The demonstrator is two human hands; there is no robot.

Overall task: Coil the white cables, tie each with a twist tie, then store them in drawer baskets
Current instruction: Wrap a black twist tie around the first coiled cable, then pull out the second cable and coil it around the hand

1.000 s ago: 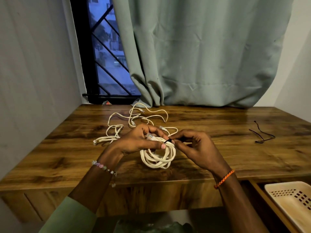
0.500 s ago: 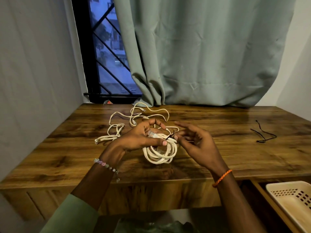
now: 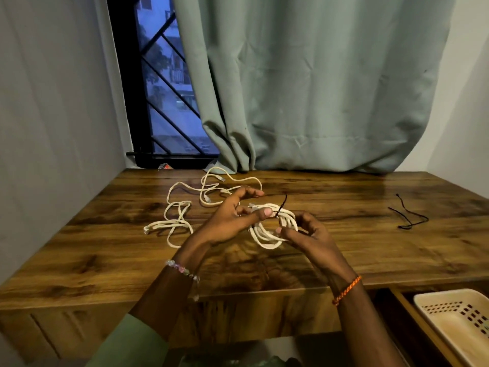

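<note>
Currently one coiled white cable (image 3: pixel 272 229) is held over the desk (image 3: pixel 344 234), pinched by left hand (image 3: pixel 227 223) and right hand (image 3: pixel 309 234), black twist tie (image 3: pixel 281 206) only half wrapped; loose cables (image 3: pixel 190 205), spare ties (image 3: pixel 408 217) and empty basket (image 3: pixel 455 321) remain untouched

The setting is a domestic room, most likely a bedroom or home study corner. A wood-grain desk (image 3: pixel 344 250) stands against the wall beneath a window (image 3: pixel 169 102) fitted with a black diagonal security grille, through which neighbouring buildings appear in dusk light. A sage-green fabric curtain (image 3: pixel 317 88) hangs to the desktop and covers most of the window opening. Plain painted walls (image 3: pixel 53 115) enclose the desk on both sides. An open drawer (image 3: pixel 397 300) at the desk's right holds a cream perforated plastic basket (image 3: pixel 434 303), typical of household storage.
</note>
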